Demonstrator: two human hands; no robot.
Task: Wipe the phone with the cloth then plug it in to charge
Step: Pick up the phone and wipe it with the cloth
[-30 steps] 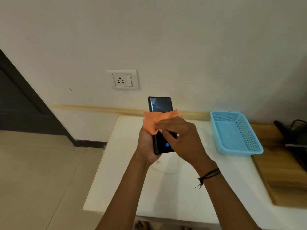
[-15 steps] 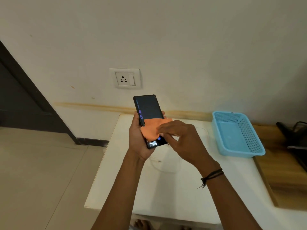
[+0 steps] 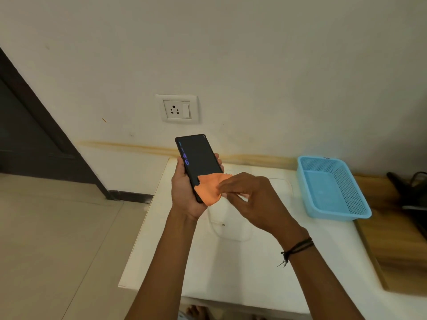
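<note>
A black phone [image 3: 199, 159] in a dark case is held upright and tilted left in my left hand [image 3: 184, 195], screen facing me with blue digits lit along its left edge. My right hand [image 3: 251, 199] pinches an orange cloth [image 3: 209, 189] that lies over the phone's lower end. A white charging cable [image 3: 231, 236] is looped on the white table [image 3: 231, 273] under my hands, with its small plug [image 3: 223, 225] near the loop's left side. A white wall socket [image 3: 176, 109] with a switch sits on the wall above the phone.
A light blue plastic mesh basket [image 3: 332, 188] stands on the table's right. Beyond it lie a wooden surface [image 3: 397, 245] and a dark object with cords [image 3: 411, 192] at the far right edge. Tiled floor [image 3: 57, 239] and a dark door frame [image 3: 41, 116] are on the left.
The orange cloth has slid from the phone's middle down to its lower end. The phone tilted to the left and its screen now shows lit digits.
</note>
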